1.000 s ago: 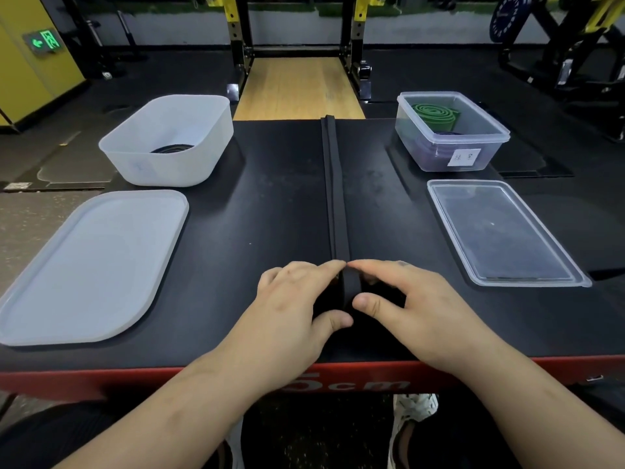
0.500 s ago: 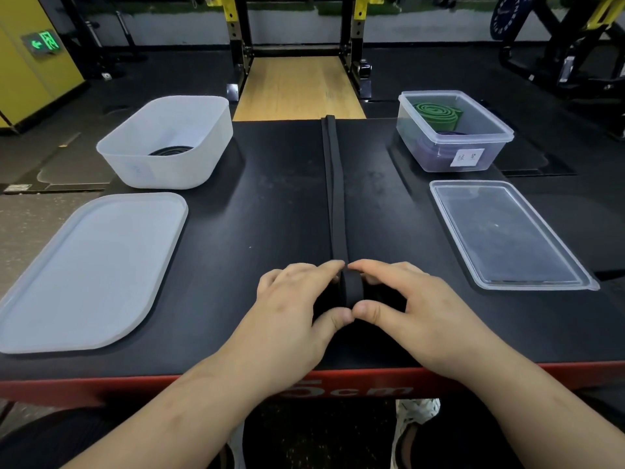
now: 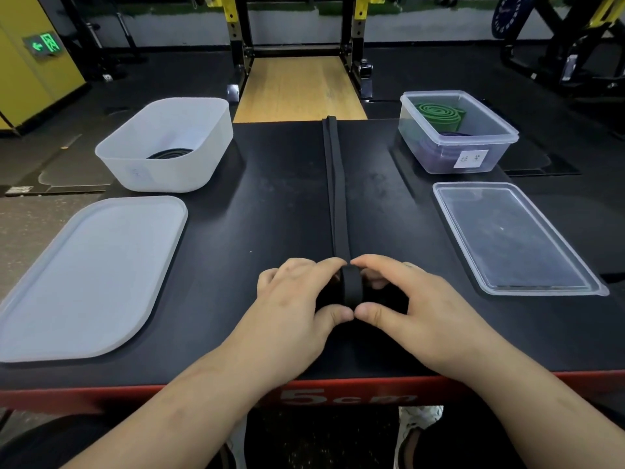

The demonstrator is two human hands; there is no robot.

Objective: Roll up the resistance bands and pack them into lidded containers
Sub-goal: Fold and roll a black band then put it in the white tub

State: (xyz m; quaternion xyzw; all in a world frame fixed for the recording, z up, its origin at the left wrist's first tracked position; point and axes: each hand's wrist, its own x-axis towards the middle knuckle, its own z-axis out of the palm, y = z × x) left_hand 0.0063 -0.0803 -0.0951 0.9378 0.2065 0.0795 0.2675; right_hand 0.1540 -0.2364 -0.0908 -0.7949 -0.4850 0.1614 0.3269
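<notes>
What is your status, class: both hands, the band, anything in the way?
Left hand and right hand pinch the partly rolled black rubber resistance band. Rest lies straight along black tabletop. Nothing on it ahead.

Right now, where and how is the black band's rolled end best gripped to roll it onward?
Take the coil from both sides, as the left hand and right hand do: fingertips over its top, thumbs at its near edge. It stands on its rim, axis crosswise, and the flat tail runs straight away, so flanking it probably keeps it tracking straight.
</notes>
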